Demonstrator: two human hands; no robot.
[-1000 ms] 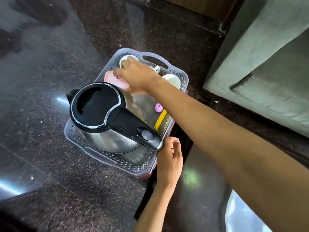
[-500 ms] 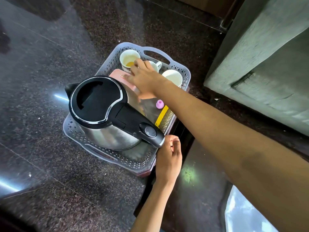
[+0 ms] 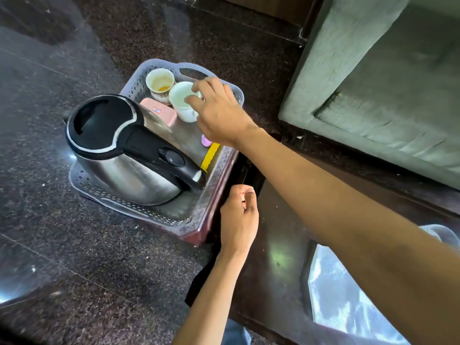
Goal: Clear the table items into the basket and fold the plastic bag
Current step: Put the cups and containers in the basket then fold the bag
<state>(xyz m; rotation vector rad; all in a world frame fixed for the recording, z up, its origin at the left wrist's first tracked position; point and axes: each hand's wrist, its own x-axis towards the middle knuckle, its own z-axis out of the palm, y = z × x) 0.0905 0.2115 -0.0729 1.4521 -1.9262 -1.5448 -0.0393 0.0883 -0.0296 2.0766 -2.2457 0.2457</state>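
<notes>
Head view: a perforated grey basket point(image 3: 159, 64) sits on a maroon-edged base over dark speckled stone, at the far left edge of a glossy brown surface point(image 3: 273, 265). A steel kettle point(image 3: 129, 178) with a black lid and handle fills the basket's near left half, with the handle pointing to the near right corner. At the far left corner stands a cup point(image 3: 159, 82) with an orange residue in its bottom. Just beside it, toward the far right, is a white cup point(image 3: 179, 100). A pink box point(image 3: 161, 115) lies between the kettle and the two cups. Along the basket's right wall lie a yellow strip point(image 3: 210, 155) and a small purple piece point(image 3: 205, 142), the latter partly hidden.

The right hand point(image 3: 221, 115) reaches over the basket's right side, and its thumb and forefinger curl onto the white cup's near right rim, pinching it. The left hand point(image 3: 239, 215) is just beside the basket's near right corner, apart from the rim. Its fingers are clenched into a fist with nothing visible in it.

The crinkled clear plastic bag point(image 3: 348, 307) lies on the brown surface at its near right side, well apart from the basket.
</notes>
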